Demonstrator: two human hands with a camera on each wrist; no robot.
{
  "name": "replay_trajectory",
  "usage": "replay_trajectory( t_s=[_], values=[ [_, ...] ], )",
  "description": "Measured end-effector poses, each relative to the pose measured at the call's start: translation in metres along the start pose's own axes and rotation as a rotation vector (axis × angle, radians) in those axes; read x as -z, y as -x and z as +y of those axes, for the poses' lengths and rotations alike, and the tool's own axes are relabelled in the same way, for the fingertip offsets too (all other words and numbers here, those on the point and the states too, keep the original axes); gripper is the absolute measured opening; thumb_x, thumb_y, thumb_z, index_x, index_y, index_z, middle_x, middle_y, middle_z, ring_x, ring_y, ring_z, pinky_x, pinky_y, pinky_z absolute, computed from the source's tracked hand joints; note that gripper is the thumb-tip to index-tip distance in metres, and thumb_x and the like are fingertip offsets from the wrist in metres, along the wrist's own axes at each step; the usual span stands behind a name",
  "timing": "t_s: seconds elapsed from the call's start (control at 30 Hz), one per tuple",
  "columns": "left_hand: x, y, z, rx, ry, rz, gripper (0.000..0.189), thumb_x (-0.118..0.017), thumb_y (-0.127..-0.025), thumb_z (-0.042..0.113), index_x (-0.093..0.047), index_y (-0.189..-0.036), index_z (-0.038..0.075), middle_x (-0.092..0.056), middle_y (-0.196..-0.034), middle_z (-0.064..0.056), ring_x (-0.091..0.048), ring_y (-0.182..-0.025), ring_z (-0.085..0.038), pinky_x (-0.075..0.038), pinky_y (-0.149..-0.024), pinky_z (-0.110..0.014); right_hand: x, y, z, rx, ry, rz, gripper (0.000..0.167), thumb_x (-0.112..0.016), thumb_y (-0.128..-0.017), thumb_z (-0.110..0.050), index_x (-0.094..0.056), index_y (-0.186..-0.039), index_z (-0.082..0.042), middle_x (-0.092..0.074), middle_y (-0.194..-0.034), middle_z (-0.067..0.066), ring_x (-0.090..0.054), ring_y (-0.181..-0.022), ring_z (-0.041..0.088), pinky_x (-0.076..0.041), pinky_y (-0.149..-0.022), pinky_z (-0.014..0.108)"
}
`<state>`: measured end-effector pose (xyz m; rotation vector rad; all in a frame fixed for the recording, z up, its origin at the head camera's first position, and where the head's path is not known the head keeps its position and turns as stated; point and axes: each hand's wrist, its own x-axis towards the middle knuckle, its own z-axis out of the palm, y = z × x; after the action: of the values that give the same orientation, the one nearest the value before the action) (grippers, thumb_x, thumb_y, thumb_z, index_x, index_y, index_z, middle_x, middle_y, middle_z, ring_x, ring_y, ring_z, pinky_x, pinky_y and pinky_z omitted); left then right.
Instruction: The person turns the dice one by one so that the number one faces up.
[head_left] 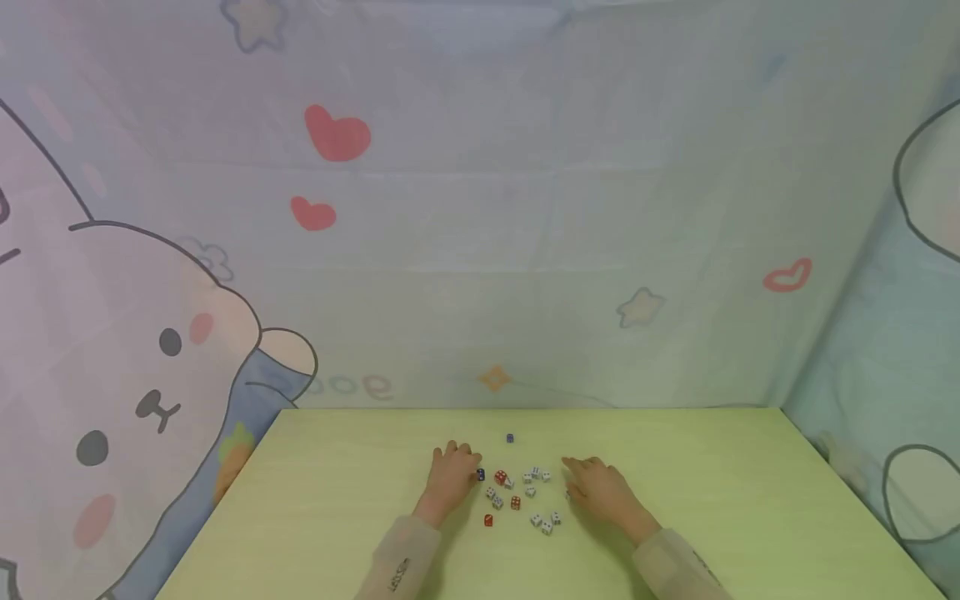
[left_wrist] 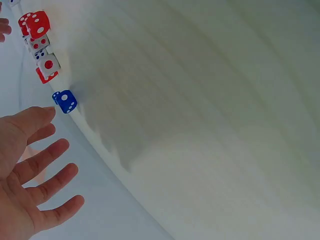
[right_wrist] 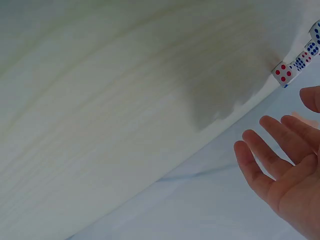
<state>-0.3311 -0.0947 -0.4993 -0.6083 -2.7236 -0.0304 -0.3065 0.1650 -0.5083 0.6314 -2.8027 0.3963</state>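
Note:
Several small dice lie scattered on the table between two bare hands. The left hand (head_left: pixel 450 476) hovers at the left of the group, fingers spread and holding nothing. Nearest its thumb is a blue die (left_wrist: pixel 65 101). On the other side, the right hand (head_left: pixel 600 490) has its fingers extended and relaxed, with nothing held. A white die with red pips (right_wrist: pixel 283 73) lies close to its fingertips. Between the hands are red dice, among them one (head_left: pixel 515 502) near the middle, and white dice, including one (head_left: pixel 547 527) toward the front.
The pale yellow-green table (head_left: pixel 750 483) extends to both sides of the hands. One more blue die (head_left: pixel 510 437) lies apart near the back edge. A printed cloth backdrop (head_left: pixel 480 217) with hearts, stars and a cartoon animal hangs behind the table and at its sides.

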Motion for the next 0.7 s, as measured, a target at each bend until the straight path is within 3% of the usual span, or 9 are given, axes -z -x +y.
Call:
replay_trajectory(
  t_s=[0.3,0.5,0.7],
  values=[
    [-0.003,-0.006,0.002,-0.038,-0.092,-0.035,0.013,-0.069,-0.073,0.02,-0.068,-0.086,0.019,-0.059,-0.08,-0.001,-0.051,-0.081,-0.019,-0.043,-0.079,-0.046,-0.003,-0.001,0.003,0.021,0.023,0.019,0.037,-0.061,-0.082,-0.018,-0.054,-0.115,-0.003,-0.063,-0.108,0.013,-0.058,-0.098,0.03,-0.05,-0.073,0.044],
    [-0.004,-0.01,0.004,-0.04,-0.082,-0.044,0.01,-0.068,-0.075,0.023,-0.069,-0.084,0.019,-0.059,-0.079,0.0,-0.051,-0.081,-0.018,-0.042,-0.082,-0.048,-0.003,0.001,0.004,0.037,0.028,0.019,0.033,-0.061,-0.082,-0.018,-0.057,-0.111,-0.003,-0.062,-0.109,0.015,-0.057,-0.098,0.031,-0.05,-0.073,0.044],
    [-0.008,-0.012,0.009,-0.029,-0.049,-0.032,0.006,-0.067,-0.075,0.021,-0.069,-0.078,0.017,-0.057,-0.076,-0.001,-0.049,-0.079,-0.018,-0.041,-0.083,-0.05,-0.001,0.005,0.004,0.065,0.028,0.035,0.022,-0.062,-0.08,-0.016,-0.062,-0.098,-0.003,-0.061,-0.106,0.019,-0.057,-0.097,0.033,-0.051,-0.072,0.044]
  ],
)
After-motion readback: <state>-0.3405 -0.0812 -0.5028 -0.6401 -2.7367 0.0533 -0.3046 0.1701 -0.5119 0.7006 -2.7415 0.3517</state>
